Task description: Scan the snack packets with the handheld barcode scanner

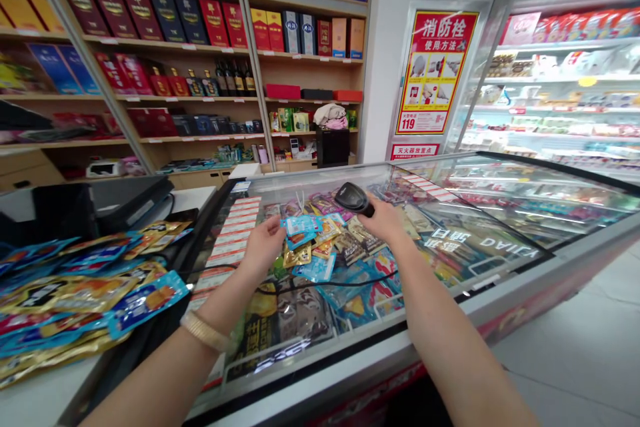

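- Step in hand: 1 small light-blue foil snack packet (301,225) is held up in the left hand (263,245), and a black handheld barcode scanner (353,197) is held in the right hand (384,219). The work is judged to be the presenting of a single packet to the scanner.
- Location: the packet is held just above a loose heap of coloured snack packets (333,263), which lies on the sliding glass lid of a chest freezer (500,213). The scanner is near the packet, above and to its right, and apart from it.
- Left grip: the hand is closed on the packet's left edge, which is pinched between thumb and fingers. The packet is held roughly flat.
- Right grip: the hand is wrapped round the scanner's handle from below, and the scanner's head is turned left toward the packet. Whether the trigger is pressed cannot be told.
- Pose: both forearms are stretched forward over the freezer's front edge and converge above the heap. A gold-coloured bracelet (204,331) is worn on the left wrist. A thin black cable (320,285) crosses the heap beneath the forearms; its join to the scanner is hidden.
- Next move, as judged: a reading calls for the packet's printed code to face the scanner's window, with both hands held steady. Whether the code is so turned cannot be told.
- Also noted: a 2nd heap of blue and gold packets (75,293) lies on the counter at the left.
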Demonstrator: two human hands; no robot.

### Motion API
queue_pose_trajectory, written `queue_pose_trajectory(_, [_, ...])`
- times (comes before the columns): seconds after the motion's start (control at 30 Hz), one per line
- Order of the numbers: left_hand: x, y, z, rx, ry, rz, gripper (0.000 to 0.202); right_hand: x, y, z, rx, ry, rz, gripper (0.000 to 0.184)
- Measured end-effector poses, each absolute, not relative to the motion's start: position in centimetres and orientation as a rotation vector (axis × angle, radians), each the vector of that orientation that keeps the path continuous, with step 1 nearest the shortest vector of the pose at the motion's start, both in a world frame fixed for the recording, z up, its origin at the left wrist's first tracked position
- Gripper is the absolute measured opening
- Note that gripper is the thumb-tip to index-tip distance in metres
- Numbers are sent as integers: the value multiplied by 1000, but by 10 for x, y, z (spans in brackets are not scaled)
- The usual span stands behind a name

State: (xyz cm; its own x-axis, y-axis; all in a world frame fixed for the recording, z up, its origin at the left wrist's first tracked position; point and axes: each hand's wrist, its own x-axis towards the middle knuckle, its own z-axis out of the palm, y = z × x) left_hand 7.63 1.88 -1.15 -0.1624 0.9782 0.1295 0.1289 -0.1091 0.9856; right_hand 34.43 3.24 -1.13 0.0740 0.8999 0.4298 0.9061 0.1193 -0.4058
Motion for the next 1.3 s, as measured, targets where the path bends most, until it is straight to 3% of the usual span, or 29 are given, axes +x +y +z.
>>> queue_pose_trajectory(0.23, [-9, -31, -19, 2191, 1812, 1031, 53, 344, 32, -11, -1775, -1788, -24, 38])
queue_pose_trajectory(0.5, [-109, -64, -13, 2304, 2437, 165, 56, 338, 32, -13, -1797, -1860, -60, 32])
queue_pose_trajectory(0.63, [-110, -73, -11, 2353, 2451, 72, 54, 334, 34, -16, -1810, -1878, -47, 37])
queue_pose_trajectory(0.73, [-103, -74, -10, 2371, 2420, 188, 49, 333, 35, -17, -1794, -1877, -22, 36])
queue_pose_trajectory(0.87, [-98, -67, -6, 2319, 2269, 723, 45, 332, 33, -16, -1747, -1866, -20, 36])
queue_pose_trajectory(1.0, [-77, -58, 5, 1986, 1895, 1326, 65, 326, 32, -16, -1642, -1853, -23, 30])
queue_pose_trajectory(1.13, [-33, -46, 17, 1381, 1332, 1622, 82, 314, 31, -18, -1477, -1861, -26, 26])
queue_pose_trajectory(1.2, [-12, -36, 18, 1141, 1100, 1659, 76, 307, 29, -19, -1400, -1872, 2, 25])
queue_pose_trajectory(1.3, [9, -24, 11, 938, 908, 1621, 48, 297, 25, -20, -1235, -1937, 77, 21])
